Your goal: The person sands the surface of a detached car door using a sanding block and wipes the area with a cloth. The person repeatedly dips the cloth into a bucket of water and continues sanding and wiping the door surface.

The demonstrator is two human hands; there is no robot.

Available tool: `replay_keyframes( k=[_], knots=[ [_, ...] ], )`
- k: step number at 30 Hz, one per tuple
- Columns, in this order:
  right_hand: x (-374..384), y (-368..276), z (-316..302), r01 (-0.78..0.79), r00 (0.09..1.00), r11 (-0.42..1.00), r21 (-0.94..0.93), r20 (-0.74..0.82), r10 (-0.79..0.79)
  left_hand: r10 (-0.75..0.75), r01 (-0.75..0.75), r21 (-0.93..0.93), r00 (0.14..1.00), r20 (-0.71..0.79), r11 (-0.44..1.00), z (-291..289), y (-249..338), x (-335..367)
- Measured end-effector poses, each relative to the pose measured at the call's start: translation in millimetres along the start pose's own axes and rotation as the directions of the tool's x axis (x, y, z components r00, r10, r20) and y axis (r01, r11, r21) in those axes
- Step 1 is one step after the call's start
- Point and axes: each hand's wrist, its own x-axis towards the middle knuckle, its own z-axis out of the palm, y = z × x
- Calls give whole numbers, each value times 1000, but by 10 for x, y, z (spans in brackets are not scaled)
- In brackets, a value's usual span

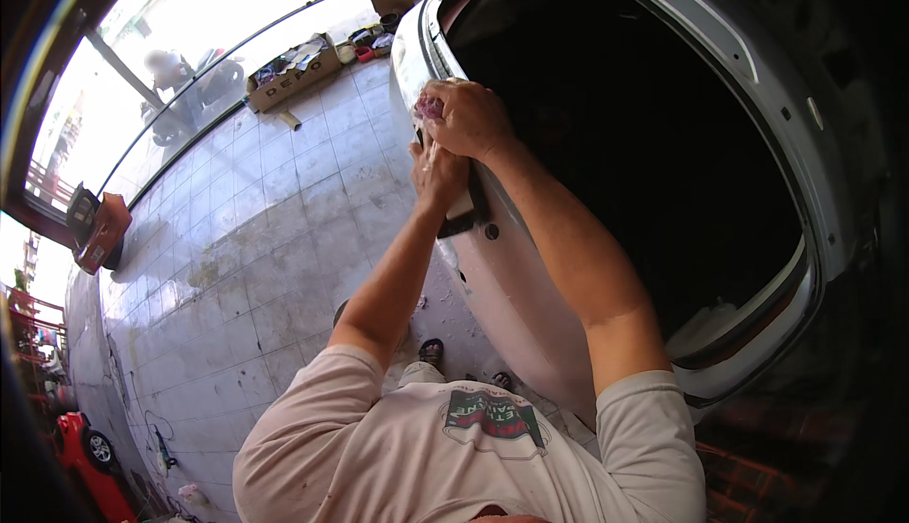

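Note:
A pale pinkish-white car tailgate (530, 305) with a large dark window opening (606, 135) stands on my right. Near its far left edge, my right hand (466, 118) is closed around a crumpled purple and clear wad, perhaps plastic or cloth (431, 108). Just below it, my left hand (441, 178) lies along the panel edge, with its fingers stretched forward and partly hidden by the right hand. A dark recess (461, 222) and a round hole (491, 232) show in the panel beside my left wrist.
Pale tiles cover the floor (275, 230), with wet-looking patches. A cardboard box (294, 78) full of odds and ends stands by the bright opening, where a person (180, 88) is outside. An orange-red box (104, 230) and a red toy-like car (85, 466) are at left.

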Motion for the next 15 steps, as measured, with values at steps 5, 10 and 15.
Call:
replay_keyframes(
  k=[5,10,15],
  knots=[
    [-558,-83,-620,-62,955,967,-247,268,130,-62,85,91,971,-232,992,414,-409,197],
    [-1590,295,-788,111,989,972,-206,118,-88,189,-181,69,971,-145,981,354,75,-767],
    [-1392,231,-619,145,980,989,9,136,-145,-71,87,100,986,-153,991,-67,-649,1053]
  ],
)
